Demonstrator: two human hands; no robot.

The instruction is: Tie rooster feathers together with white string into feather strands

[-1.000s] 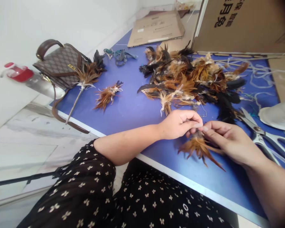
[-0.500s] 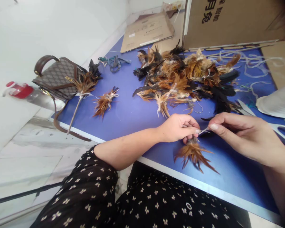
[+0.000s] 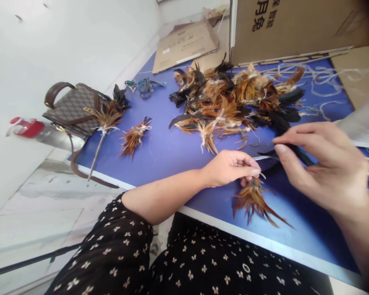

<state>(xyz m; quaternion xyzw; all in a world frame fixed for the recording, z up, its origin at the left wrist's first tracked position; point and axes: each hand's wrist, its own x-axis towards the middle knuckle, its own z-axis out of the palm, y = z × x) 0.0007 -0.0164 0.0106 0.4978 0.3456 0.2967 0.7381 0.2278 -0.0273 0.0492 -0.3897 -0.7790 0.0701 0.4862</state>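
My left hand (image 3: 232,168) is closed around the tied end of a small bundle of brown feathers (image 3: 254,200), whose tips fan out downward over the table edge area. A thin white string (image 3: 264,157) runs from the left fingers toward my right hand (image 3: 316,164), and a short end of it pokes out by the left thumb. The right thumb and index finger are close together in a pinch, and the string passes behind the thumb. Just beyond both hands lies a large pile of brown and black feather bundles (image 3: 230,98).
On the blue table (image 3: 160,151) lie a small tied feather bundle (image 3: 133,137) and a feather duster on a stick (image 3: 107,116) against a handbag (image 3: 72,106). A bottle (image 3: 43,133) lies at left. Cardboard (image 3: 184,41), loose white strings (image 3: 321,78) and a white roll (image 3: 361,125) are around.
My right hand has moved slightly up and right, drawing the string out from the bundle. The left hand stays nearly in place, and its feathers have shifted a little right.
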